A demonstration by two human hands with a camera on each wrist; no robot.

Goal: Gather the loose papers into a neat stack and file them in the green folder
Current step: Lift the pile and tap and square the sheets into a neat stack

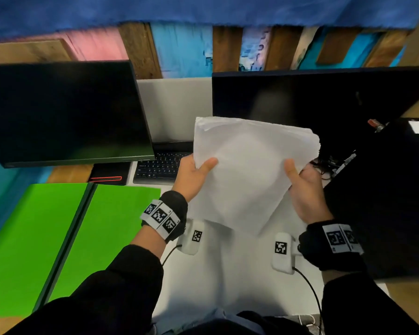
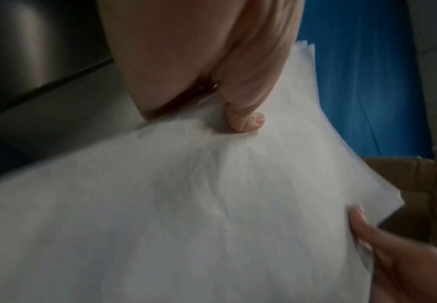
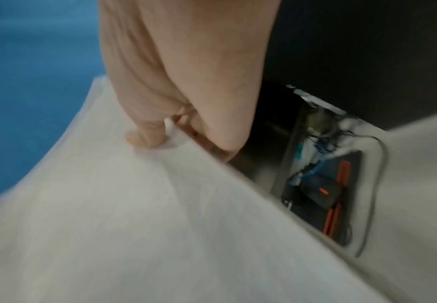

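Papers (image 1: pixel 249 175) held off desk, tilted, w/ both hands: left hand (image 1: pixel 194 175) and right hand (image 1: pixel 302 187) pinch opposite edges, thumbs on top (prob squaring edges). Folder (image 1: pixel 58 238) lies open at left, ready for filing.

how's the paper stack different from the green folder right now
The paper stack is white; the green folder is bright green. The stack is held up off the desk by the left hand and right hand, tilted on a corner; the folder lies flat and open, untouched. Both are flat and rectangular.
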